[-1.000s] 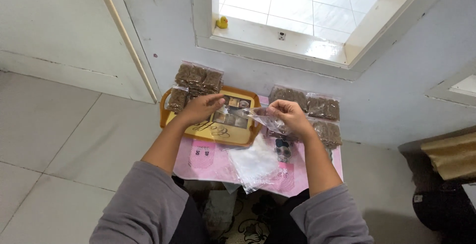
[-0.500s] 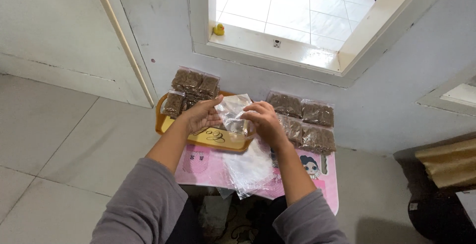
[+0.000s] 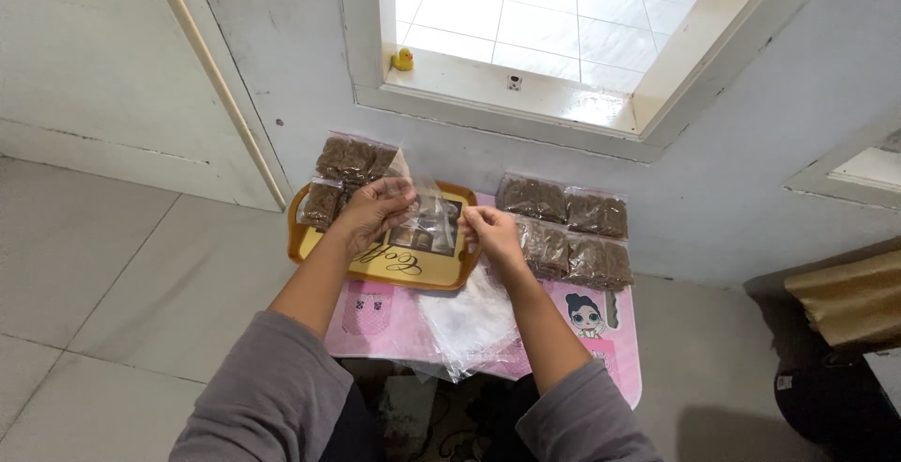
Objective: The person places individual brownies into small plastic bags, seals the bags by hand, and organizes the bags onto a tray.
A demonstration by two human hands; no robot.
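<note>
Holding a clear plastic bag (image 3: 427,207) between our hands, we keep it just above the yellow tray (image 3: 375,263). Our left hand (image 3: 375,211) pinches the bag's left edge with thumb and fingertips pressed together, and our right hand (image 3: 490,232) pinches the right edge the same way. A few brown pieces (image 3: 413,235) lie on the tray under the bag. Filled packets (image 3: 352,158) lean at the tray's far left corner, and more filled packets (image 3: 563,227) lie on the pink table (image 3: 619,331) to the right. A pile of empty bags (image 3: 465,317) lies near our right forearm.
</note>
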